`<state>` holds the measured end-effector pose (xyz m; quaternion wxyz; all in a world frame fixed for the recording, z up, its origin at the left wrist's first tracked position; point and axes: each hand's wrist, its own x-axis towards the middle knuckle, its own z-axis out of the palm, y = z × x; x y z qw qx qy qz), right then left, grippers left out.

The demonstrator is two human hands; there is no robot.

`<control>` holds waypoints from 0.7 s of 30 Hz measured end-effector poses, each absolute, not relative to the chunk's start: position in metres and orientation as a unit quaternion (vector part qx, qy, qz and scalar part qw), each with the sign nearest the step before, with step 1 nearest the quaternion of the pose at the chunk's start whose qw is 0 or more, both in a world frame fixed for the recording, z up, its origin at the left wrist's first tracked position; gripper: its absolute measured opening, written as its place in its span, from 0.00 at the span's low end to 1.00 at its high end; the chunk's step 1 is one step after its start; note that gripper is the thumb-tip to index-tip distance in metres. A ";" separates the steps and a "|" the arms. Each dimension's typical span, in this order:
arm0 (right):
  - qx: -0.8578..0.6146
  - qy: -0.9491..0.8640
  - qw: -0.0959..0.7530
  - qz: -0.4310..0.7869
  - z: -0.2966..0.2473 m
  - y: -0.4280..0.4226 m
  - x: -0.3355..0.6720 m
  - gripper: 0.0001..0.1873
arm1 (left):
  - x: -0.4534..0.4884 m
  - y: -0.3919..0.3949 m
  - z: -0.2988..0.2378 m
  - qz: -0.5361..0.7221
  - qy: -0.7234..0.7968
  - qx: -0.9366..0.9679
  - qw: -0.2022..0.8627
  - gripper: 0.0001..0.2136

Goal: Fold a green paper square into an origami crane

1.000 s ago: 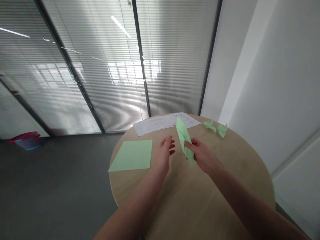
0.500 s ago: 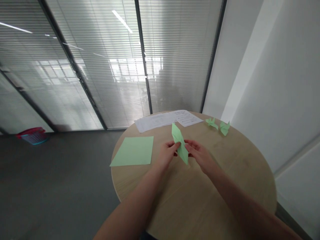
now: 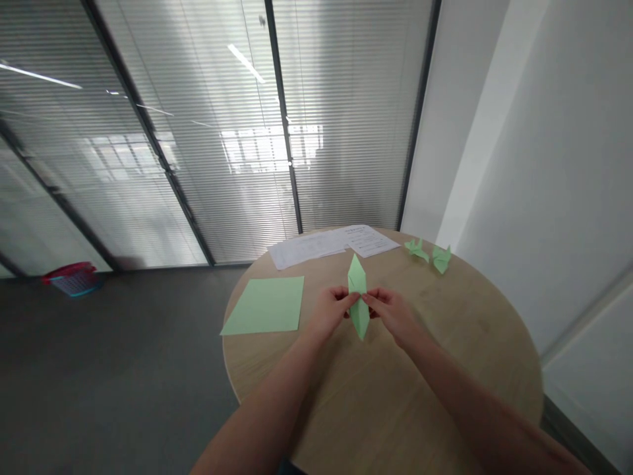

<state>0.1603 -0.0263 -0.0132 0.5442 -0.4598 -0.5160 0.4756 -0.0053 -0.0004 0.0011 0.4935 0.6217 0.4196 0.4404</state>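
A piece of folded green paper [image 3: 357, 272], long and pointed at both ends, is held upright above the table between my two hands. My left hand [image 3: 332, 309] pinches its left edge near the middle, thumb on the near face. On the opposite edge, my right hand [image 3: 393, 313] pinches it the same way, and the two thumb tips nearly meet. The fingers behind the paper are partly hidden. Left of my hands, a flat sheet of green paper [image 3: 267, 305] lies on the table.
The round wooden table [image 3: 386, 409] stands by a glass wall with blinds. White printed sheets [image 3: 316, 247] overlap at its far edge. Two small folded green paper figures, one left [image 3: 417, 249] and one right [image 3: 440, 259], sit at the far right. A red and blue basket [image 3: 74, 280] is on the floor.
The folded paper has turned from a slant to nearly vertical, and both thumbs have come closer together at its middle. My view has tilted up slightly.
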 end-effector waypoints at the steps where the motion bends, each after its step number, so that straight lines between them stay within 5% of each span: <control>1: -0.462 -0.519 0.542 0.473 -0.013 -0.027 0.160 0.19 | -0.006 0.000 0.001 0.439 0.422 0.622 0.492 0.14; 10: -0.474 -0.551 0.545 0.417 -0.017 -0.024 0.159 0.15 | -0.011 0.001 0.000 0.432 0.422 0.636 0.481 0.14; 21: -0.476 -0.558 0.526 0.431 -0.021 -0.019 0.162 0.22 | -0.013 0.007 -0.009 0.436 0.428 0.625 0.485 0.16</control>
